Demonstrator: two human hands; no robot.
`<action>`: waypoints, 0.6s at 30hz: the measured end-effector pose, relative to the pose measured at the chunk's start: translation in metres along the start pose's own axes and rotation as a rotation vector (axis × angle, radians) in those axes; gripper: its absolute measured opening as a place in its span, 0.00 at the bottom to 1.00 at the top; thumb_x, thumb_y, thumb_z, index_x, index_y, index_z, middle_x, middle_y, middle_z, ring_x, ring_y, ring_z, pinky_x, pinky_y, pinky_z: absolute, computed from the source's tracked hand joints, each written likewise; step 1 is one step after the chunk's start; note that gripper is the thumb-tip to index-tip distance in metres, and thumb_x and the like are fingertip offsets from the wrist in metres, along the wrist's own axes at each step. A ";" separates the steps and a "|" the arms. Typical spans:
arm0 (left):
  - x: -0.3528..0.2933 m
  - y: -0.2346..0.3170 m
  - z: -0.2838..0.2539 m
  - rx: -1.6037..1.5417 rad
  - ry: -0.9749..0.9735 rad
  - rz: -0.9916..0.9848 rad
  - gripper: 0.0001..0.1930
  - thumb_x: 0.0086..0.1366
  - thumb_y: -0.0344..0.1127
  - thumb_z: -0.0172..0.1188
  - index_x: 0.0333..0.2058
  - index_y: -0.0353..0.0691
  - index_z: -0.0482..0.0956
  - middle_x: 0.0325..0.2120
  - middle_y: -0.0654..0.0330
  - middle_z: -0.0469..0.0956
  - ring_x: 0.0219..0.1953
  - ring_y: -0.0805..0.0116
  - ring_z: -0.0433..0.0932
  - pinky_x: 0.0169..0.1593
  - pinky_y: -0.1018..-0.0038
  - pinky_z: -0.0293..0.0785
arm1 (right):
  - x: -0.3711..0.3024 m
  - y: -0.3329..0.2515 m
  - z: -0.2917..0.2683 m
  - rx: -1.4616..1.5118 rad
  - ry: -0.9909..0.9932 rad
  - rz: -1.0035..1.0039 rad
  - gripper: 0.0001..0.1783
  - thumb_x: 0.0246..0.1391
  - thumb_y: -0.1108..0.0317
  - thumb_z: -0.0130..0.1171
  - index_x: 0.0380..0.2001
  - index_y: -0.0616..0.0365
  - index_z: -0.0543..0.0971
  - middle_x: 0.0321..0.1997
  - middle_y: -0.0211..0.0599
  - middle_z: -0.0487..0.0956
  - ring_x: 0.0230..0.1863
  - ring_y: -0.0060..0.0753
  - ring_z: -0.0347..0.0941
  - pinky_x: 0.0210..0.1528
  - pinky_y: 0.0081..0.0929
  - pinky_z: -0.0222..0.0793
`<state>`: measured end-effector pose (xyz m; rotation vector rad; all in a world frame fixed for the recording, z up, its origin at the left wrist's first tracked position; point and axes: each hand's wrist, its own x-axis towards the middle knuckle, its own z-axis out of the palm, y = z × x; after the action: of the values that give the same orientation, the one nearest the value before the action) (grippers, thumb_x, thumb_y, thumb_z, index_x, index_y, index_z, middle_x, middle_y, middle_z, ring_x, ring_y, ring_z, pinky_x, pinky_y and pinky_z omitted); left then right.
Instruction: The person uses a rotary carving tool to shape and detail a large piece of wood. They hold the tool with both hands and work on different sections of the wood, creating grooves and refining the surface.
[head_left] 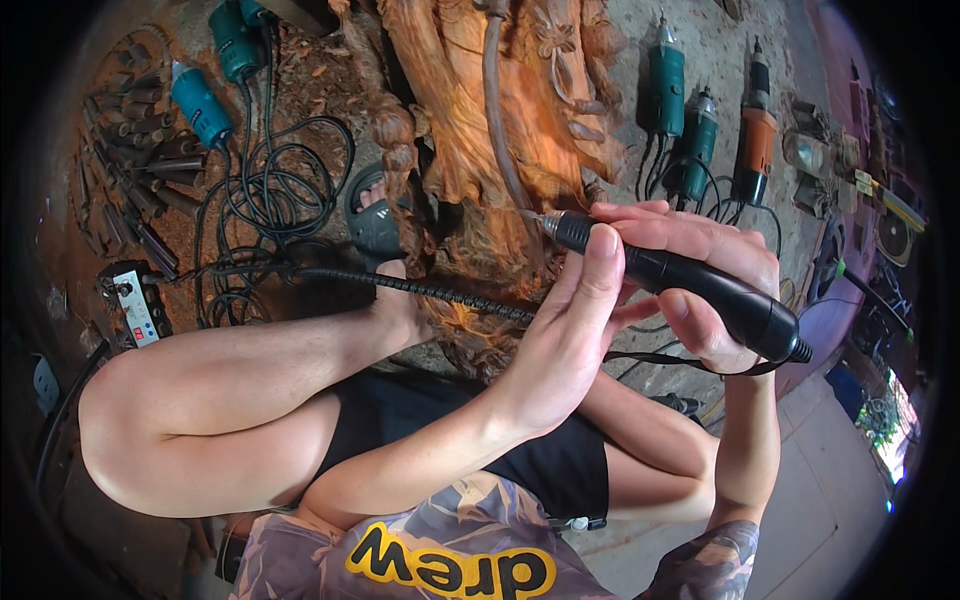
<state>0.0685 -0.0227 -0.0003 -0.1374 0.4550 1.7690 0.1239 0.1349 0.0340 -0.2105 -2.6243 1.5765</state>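
A black pen-shaped rotary grinder (705, 290) lies across both my hands, its metal collet pointing left. My right hand (740, 262) is closed around the body, with fingers over the top and thumb underneath. Near its front end, my left hand (560, 345) grips the grinder between the thumb and fingers partly hidden behind it. The thin bit reaches the lower part of an orange-brown wood carving (535, 110); I cannot tell whether it touches. Flowers and a long stem-like ridge are carved in the wood.
Teal power tools (202, 105) lie at the far left beside tangled black cables (270, 185) and several dark carving bits (150, 150). On the right are green grinders (667, 80) and an orange one (758, 150). A small control box (133, 308) sits by my knee. My sandalled foot (375, 215) is beside the carving.
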 end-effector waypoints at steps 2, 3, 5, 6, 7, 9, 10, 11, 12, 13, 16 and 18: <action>-0.001 -0.004 0.000 0.000 0.015 -0.007 0.32 0.76 0.59 0.32 0.68 0.42 0.53 0.64 0.60 0.59 0.65 0.71 0.61 0.63 0.69 0.64 | -0.002 -0.003 -0.001 0.008 -0.011 0.027 0.23 0.54 0.55 0.61 0.46 0.62 0.83 0.44 0.44 0.85 0.42 0.43 0.84 0.45 0.32 0.80; -0.001 -0.005 0.000 0.000 0.022 -0.010 0.32 0.76 0.59 0.31 0.68 0.41 0.53 0.64 0.60 0.59 0.65 0.71 0.61 0.63 0.69 0.64 | -0.003 -0.004 -0.001 0.009 -0.014 0.036 0.23 0.54 0.55 0.61 0.46 0.62 0.83 0.44 0.44 0.85 0.42 0.43 0.84 0.45 0.31 0.80; -0.002 -0.007 0.000 0.005 0.027 -0.007 0.32 0.76 0.59 0.31 0.68 0.41 0.53 0.65 0.59 0.58 0.66 0.70 0.60 0.63 0.68 0.64 | -0.005 -0.003 -0.001 0.014 -0.016 0.045 0.22 0.54 0.57 0.62 0.45 0.62 0.83 0.45 0.44 0.85 0.42 0.43 0.84 0.45 0.31 0.80; -0.002 -0.008 -0.001 0.008 0.029 -0.006 0.32 0.76 0.59 0.31 0.68 0.41 0.53 0.65 0.59 0.58 0.66 0.70 0.60 0.64 0.68 0.64 | -0.006 -0.002 0.000 0.021 -0.016 0.043 0.21 0.54 0.57 0.62 0.45 0.62 0.83 0.45 0.44 0.85 0.42 0.43 0.84 0.45 0.31 0.80; -0.003 -0.008 -0.001 0.003 0.027 -0.012 0.32 0.76 0.59 0.31 0.68 0.41 0.52 0.65 0.58 0.58 0.66 0.70 0.60 0.64 0.68 0.63 | -0.007 -0.002 0.000 0.024 -0.014 0.044 0.21 0.53 0.58 0.62 0.45 0.61 0.83 0.45 0.44 0.85 0.42 0.44 0.84 0.45 0.31 0.80; -0.004 -0.010 -0.001 -0.007 0.023 -0.023 0.32 0.76 0.59 0.31 0.68 0.41 0.52 0.65 0.58 0.57 0.66 0.70 0.60 0.64 0.67 0.63 | -0.010 -0.001 0.000 0.042 -0.021 0.048 0.20 0.53 0.59 0.63 0.45 0.61 0.83 0.45 0.44 0.85 0.42 0.44 0.84 0.45 0.31 0.80; -0.005 -0.011 -0.001 -0.020 0.024 -0.028 0.33 0.76 0.59 0.31 0.68 0.41 0.51 0.65 0.57 0.57 0.66 0.70 0.60 0.64 0.67 0.63 | -0.011 -0.001 -0.001 0.049 -0.028 0.054 0.20 0.52 0.59 0.63 0.45 0.61 0.83 0.45 0.44 0.85 0.42 0.44 0.84 0.45 0.31 0.80; -0.007 -0.013 -0.001 -0.033 0.026 -0.034 0.33 0.76 0.59 0.31 0.69 0.41 0.51 0.65 0.57 0.57 0.66 0.70 0.60 0.64 0.67 0.63 | -0.012 -0.002 -0.002 0.053 -0.042 0.068 0.21 0.52 0.59 0.63 0.45 0.61 0.83 0.46 0.45 0.85 0.42 0.45 0.84 0.45 0.31 0.80; -0.008 -0.014 0.000 -0.046 0.027 -0.039 0.33 0.76 0.59 0.31 0.69 0.42 0.51 0.65 0.57 0.57 0.66 0.69 0.60 0.64 0.67 0.63 | -0.013 -0.004 -0.002 0.057 -0.065 0.094 0.21 0.53 0.58 0.62 0.45 0.62 0.82 0.45 0.47 0.84 0.43 0.46 0.84 0.46 0.33 0.80; -0.010 -0.016 0.000 -0.061 0.030 -0.050 0.33 0.76 0.59 0.30 0.69 0.42 0.51 0.65 0.57 0.57 0.66 0.69 0.60 0.64 0.67 0.63 | -0.014 -0.006 -0.002 0.060 -0.087 0.121 0.22 0.53 0.57 0.61 0.45 0.64 0.82 0.45 0.49 0.84 0.43 0.48 0.84 0.47 0.34 0.79; -0.013 -0.016 0.002 -0.072 0.046 -0.082 0.33 0.76 0.59 0.29 0.69 0.41 0.51 0.65 0.56 0.57 0.66 0.69 0.61 0.65 0.67 0.63 | -0.015 -0.014 -0.003 0.042 -0.136 0.180 0.27 0.55 0.52 0.58 0.44 0.69 0.81 0.44 0.59 0.83 0.46 0.54 0.83 0.52 0.41 0.78; -0.012 -0.007 0.005 -0.036 0.065 -0.099 0.34 0.77 0.59 0.28 0.69 0.40 0.52 0.65 0.57 0.58 0.65 0.69 0.62 0.66 0.68 0.61 | -0.014 -0.012 -0.001 -0.005 -0.086 0.075 0.27 0.55 0.51 0.58 0.44 0.69 0.81 0.45 0.58 0.83 0.45 0.54 0.83 0.51 0.41 0.78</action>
<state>0.0789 -0.0307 0.0070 -0.2400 0.4557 1.6794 0.1368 0.1279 0.0449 -0.2491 -2.7159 1.6373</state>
